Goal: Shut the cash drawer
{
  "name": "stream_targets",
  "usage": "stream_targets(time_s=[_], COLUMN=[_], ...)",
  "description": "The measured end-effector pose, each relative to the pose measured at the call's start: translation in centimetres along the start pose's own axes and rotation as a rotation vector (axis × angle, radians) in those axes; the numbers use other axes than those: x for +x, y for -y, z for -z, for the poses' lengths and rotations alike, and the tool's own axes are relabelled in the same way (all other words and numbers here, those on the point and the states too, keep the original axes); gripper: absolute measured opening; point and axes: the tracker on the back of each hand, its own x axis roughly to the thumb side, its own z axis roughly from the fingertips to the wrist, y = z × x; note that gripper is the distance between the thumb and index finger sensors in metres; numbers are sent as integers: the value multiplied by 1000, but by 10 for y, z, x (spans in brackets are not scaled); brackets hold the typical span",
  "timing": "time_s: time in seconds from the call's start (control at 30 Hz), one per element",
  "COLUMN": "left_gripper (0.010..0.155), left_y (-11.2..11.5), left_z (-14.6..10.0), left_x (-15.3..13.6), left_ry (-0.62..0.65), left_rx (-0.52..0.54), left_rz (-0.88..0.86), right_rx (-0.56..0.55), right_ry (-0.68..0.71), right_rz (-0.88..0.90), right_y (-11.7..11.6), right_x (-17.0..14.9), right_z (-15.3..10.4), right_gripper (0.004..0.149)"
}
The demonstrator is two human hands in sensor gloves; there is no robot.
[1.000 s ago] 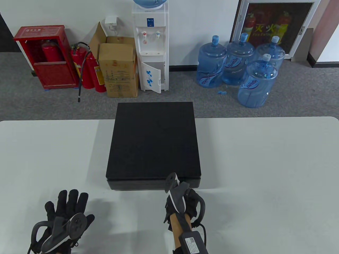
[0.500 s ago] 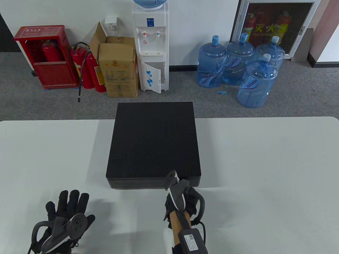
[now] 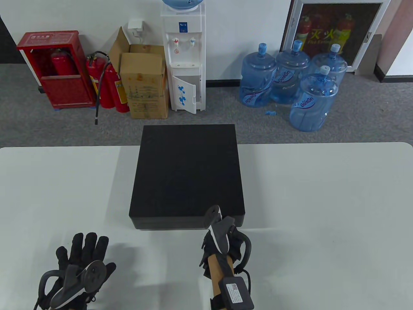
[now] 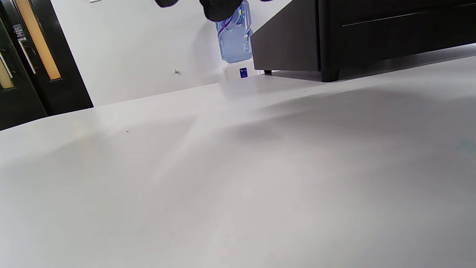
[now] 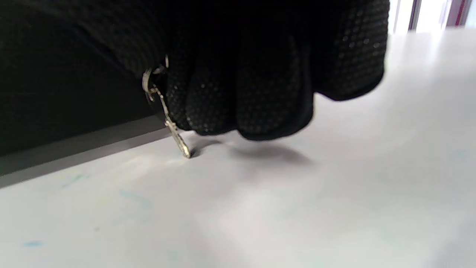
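Observation:
The black cash drawer (image 3: 187, 174) sits mid-table, and its front panel (image 3: 167, 224) is nearly flush with the case. My right hand (image 3: 229, 235) is at the right part of that front, fingers (image 5: 260, 93) curled into a fist against the dark panel (image 5: 55, 93). A small silver key (image 5: 174, 132) dangles from a ring beside the fingers, its tip touching the table; I cannot tell whether the hand holds the ring. My left hand (image 3: 84, 248) rests flat and spread on the table, left of the drawer and apart from it. The drawer's corner shows in the left wrist view (image 4: 372, 33).
The white table (image 3: 322, 210) stretches wide on both sides of the drawer. Beyond its far edge, on the floor, stand a water dispenser (image 3: 184, 58), blue water jugs (image 3: 290, 80), cardboard boxes (image 3: 145, 84) and red fire extinguishers (image 3: 109, 84).
The drawer front has slid in a little toward the case. My right hand has moved forward and slightly right with it. The left hand has not moved.

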Motion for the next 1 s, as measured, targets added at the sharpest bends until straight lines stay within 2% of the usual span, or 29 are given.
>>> stream_targets(time_s=[0.13, 0.4, 0.57, 0.8, 1.0], left_gripper=[81, 81, 82, 82, 82], left_y=[0, 0, 0, -1, -1], left_z=[0, 0, 0, -1, 0], left_x=[0, 0, 0, -2, -2], left_ry=[-1, -2, -4, -9, -11], left_rx=[-3, 5, 9, 15, 20], left_rz=[-2, 1, 5, 2, 4], right_rx=[130, 477, 745, 870, 907], right_ry=[-26, -103, -207, -314, -292], right_rz=[164, 563, 828, 1025, 1078], right_y=[-1, -16, -35, -51, -54], right_x=[-13, -46, -65, -76, -74], right_z=[10, 32, 41, 41, 39], right_gripper=[43, 36, 32, 33, 36])
